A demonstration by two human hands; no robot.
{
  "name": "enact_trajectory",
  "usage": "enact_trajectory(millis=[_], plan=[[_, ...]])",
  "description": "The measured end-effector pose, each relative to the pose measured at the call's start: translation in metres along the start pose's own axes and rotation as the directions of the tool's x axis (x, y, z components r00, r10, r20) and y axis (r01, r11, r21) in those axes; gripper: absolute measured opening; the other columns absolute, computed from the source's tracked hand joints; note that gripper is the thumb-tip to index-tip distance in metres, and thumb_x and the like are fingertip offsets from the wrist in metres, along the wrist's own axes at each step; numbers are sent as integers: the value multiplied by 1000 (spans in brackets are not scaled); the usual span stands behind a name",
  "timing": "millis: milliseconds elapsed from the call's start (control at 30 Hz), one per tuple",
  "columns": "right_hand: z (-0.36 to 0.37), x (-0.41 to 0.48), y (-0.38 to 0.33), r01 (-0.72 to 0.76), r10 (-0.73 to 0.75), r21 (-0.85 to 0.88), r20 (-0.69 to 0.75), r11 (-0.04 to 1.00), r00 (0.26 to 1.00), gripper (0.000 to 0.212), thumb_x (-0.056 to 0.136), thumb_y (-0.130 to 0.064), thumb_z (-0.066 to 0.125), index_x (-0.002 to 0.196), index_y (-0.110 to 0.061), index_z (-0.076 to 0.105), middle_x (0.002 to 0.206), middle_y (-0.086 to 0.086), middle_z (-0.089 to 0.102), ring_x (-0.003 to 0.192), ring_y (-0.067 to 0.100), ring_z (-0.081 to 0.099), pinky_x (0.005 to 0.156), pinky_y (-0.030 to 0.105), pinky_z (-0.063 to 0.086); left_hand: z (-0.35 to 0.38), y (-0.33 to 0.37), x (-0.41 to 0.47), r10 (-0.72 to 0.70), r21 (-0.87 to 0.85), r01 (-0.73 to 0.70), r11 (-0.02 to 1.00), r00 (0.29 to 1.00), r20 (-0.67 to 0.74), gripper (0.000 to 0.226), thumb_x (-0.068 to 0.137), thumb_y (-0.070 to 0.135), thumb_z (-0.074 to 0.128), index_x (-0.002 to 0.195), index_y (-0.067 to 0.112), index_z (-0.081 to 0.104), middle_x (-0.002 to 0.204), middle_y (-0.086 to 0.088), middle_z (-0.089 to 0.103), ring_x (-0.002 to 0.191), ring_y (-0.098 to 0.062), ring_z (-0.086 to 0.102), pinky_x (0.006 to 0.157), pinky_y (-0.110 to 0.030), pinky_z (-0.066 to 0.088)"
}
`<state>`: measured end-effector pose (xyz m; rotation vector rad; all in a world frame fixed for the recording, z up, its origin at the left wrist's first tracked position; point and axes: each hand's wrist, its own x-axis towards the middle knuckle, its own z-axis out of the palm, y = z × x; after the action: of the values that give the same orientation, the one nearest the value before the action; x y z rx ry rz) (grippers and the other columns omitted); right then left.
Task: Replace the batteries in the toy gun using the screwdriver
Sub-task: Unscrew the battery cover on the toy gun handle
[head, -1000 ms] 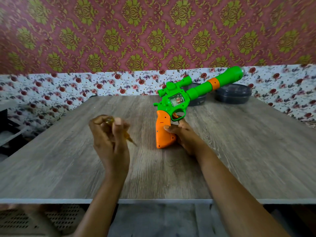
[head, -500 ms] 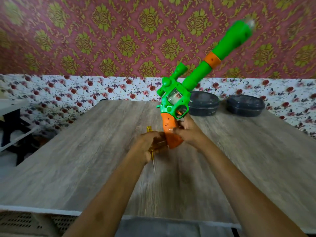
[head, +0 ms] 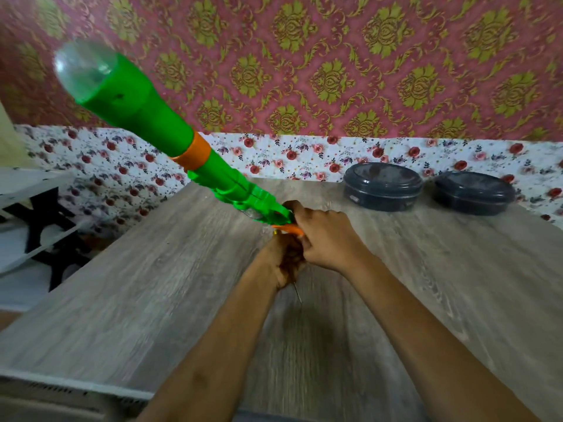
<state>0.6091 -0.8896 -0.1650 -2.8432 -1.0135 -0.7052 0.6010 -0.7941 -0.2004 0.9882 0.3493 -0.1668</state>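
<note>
Where the toy gun [head: 152,117] is: up off the table [head: 137,293], running from mid-frame to the upper left. The green barrel slants up and away, there's a blurred clear dome at its tip and an orange ring part-way along, and the body comes down to where your hands meet.
Right hand [head: 326,239]: you've got it wrapped round the gun at the trigger end, fingers curled over the green body and the orange grip. Only a sliver of orange shows at the hand's left edge.
Left hand [head: 281,261]: tucked just below and left of the other one, touching it, fingers curled in with the screwdriver [head: 297,293] held in the fist. The right hand covers the fingertips, so I cannot tell how they lie.
Screwdriver: only the thin metal shaft shows, poking out beneath your left hand, pointing toward the bottom of the frame and hanging over the table. The handle is buried in your palm.
Gun's grip: almost all under your hands, so the battery door cannot be made out.
Table: grey wood grain fills the lower frame, and both your forearms reach in from the bottom edge.
Back of the table: over at the right, the left container [head: 382,185] and the right container [head: 473,191], dark, round and lidded, sit side by side well apart from your hands.
Backdrop: a red-and-gold patterned wall [head: 365,71] runs across the top, with a floral strip [head: 274,156] beneath it.
Left edge: a white shelf [head: 33,181] on a black frame.
</note>
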Motion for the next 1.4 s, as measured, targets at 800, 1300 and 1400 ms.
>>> enact_trajectory(millis=[800,1300,1400], plan=[[11,-41,54,-246,438,929,107,275,893,43,84,12,55,119,-12,51,101,11,68,82,5,63,73,19,50,3,-3,-17,53,5,-54,999,996,75,23,94,3,38,86,4,60,61,-6,70,70,-18,65,52,-22,55],[48,-55,69,-166,403,883,359,-439,842,26,89,-4,51,107,-22,58,79,-13,73,69,3,68,60,24,57,13,-3,-34,805,482,-811,331,509,304,27,98,22,38,122,27,51,81,7,48,73,-4,49,67,-18,44],[51,-53,68,-150,392,874,353,-462,849,27,90,-3,50,108,-22,57,77,-12,73,68,3,68,59,24,57,12,-6,-36,879,587,-808,-51,243,411,29,93,27,48,122,25,51,96,10,52,85,3,52,76,-11,42]])
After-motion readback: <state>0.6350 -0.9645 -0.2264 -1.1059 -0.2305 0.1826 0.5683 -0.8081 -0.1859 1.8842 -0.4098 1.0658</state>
